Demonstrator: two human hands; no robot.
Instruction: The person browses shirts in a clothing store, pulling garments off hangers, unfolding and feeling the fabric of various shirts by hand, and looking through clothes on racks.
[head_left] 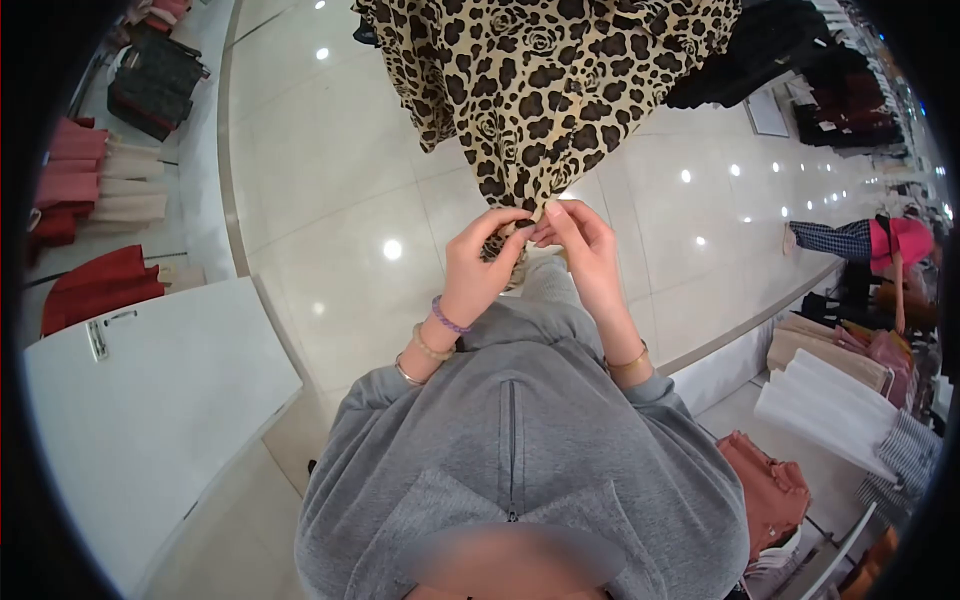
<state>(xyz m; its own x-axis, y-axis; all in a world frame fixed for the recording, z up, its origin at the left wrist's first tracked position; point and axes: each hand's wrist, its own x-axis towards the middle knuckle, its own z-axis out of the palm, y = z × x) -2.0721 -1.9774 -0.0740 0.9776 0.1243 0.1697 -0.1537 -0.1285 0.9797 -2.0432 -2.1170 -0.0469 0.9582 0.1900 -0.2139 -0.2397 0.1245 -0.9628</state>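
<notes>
A leopard-print garment (560,90) in tan and dark brown hangs in front of me, narrowing to a gathered lower edge. My left hand (482,258) pinches that edge between thumb and fingers, and a bit of the cloth shows below its fingertips. Close beside it on the right, my right hand (585,243) also grips the edge, thumb on top. The fingertips of both hands nearly meet. Bracelets circle both of my wrists.
Hanging red and pink clothes (80,180) and a dark bag (155,80) are at the left, above a white cabinet (160,350). Racks with black garments (760,50), folded white cloth (825,405) and a person in pink (900,243) are at the right.
</notes>
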